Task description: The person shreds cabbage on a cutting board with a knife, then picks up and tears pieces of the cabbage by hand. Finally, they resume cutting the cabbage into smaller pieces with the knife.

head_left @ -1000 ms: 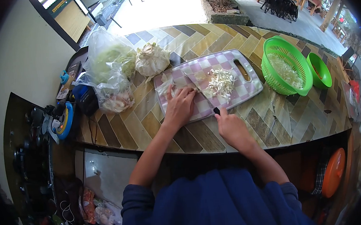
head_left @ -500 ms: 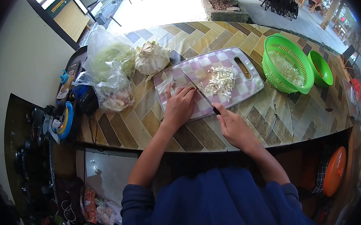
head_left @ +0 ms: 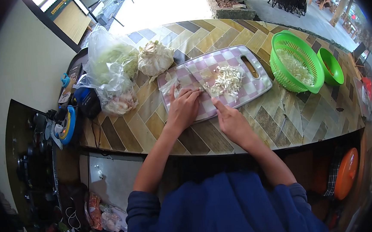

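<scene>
On a purple-and-white checked cutting board point(head_left: 255, 91), my right hand point(head_left: 233, 123) grips a knife point(head_left: 199, 79) by its handle, the blade pointing away to the far left. My left hand point(head_left: 184, 109) is on the board left of the blade, its fingers bent and pressed down together; what lies under the fingertips is mostly hidden. To the blade's right sits a pile of finely chopped white vegetable point(head_left: 228, 81). Thin pale peelings point(head_left: 169, 86) lie beyond my left fingers. Behind the board's left end rests a whitish vegetable head point(head_left: 155, 59).
Clear plastic bags point(head_left: 113, 69) of pale vegetables stand at the left, beside a dark blue item point(head_left: 87, 101). At the right are a green colander point(head_left: 279, 70) with shredded pale vegetable and a smaller green bowl point(head_left: 337, 73). An orange lid point(head_left: 346, 173) is below the tabletop.
My right hand has moved slightly up and left with the knife, its handle now hidden in the grip. My left hand stays nearly in place.
</scene>
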Tool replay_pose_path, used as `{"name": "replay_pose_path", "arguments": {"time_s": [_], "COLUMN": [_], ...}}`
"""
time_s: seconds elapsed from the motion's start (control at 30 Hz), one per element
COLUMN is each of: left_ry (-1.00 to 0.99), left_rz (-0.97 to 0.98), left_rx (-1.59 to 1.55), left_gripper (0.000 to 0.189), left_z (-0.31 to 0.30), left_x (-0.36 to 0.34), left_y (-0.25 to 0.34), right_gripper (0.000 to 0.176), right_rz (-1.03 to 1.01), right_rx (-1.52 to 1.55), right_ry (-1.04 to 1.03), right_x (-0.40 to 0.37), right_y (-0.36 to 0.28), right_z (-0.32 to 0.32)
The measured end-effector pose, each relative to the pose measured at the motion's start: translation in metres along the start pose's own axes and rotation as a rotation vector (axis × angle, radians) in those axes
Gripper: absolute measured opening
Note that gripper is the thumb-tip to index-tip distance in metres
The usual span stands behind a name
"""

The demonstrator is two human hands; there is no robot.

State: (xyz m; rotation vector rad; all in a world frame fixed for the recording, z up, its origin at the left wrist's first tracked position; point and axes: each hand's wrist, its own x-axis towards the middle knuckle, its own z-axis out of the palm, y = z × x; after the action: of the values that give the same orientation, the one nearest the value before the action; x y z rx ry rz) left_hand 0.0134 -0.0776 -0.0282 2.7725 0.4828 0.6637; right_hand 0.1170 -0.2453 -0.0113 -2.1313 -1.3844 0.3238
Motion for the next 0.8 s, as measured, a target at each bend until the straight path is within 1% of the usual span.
{"name": "replay_pose_path", "arguments": {"time_s": [0.07,0.17,0.27,0.37,0.47,0.57,0.8], "left_ry": [-0.020,-0.031,-0.041,-0.034,-0.020,-0.008,0.011], "left_rz": [0.006,0.002,0.003,0.006,0.019,0.026,0.018], "left_rx": [0.006,-0.011,-0.031,-0.031,-0.026,-0.025,0.011], "left_gripper": [0.025,0.027,0.027,0.027,0.027,0.027,0.025], "left_z": [-0.003,-0.005,-0.008,-0.009,-0.008,-0.006,-0.001], "left_x": [-0.001,-0.002,0.000,-0.001,-0.001,-0.001,-0.001], "left_y": [0.001,0.002,0.003,0.003,0.002,0.001,-0.001], "right_gripper": [0.041,0.035,0.036,0.037,0.040,0.043,0.045], "right_rz": [-0.008,0.006,0.046,0.005,-0.038,0.003,0.037], "right_rx": [0.060,0.250,0.251,0.218,0.106,-0.016,-0.112], "right_ry": [0.021,0.024,-0.041,-0.032,0.009,-0.048,-0.059], "right_x": [-0.006,-0.010,-0.015,-0.018,-0.020,-0.021,-0.002], "right_y": [0.010,0.006,-0.009,-0.009,0.000,-0.008,-0.014], "right_z": [-0.006,-0.023,-0.035,-0.029,-0.015,-0.017,0.003]}}
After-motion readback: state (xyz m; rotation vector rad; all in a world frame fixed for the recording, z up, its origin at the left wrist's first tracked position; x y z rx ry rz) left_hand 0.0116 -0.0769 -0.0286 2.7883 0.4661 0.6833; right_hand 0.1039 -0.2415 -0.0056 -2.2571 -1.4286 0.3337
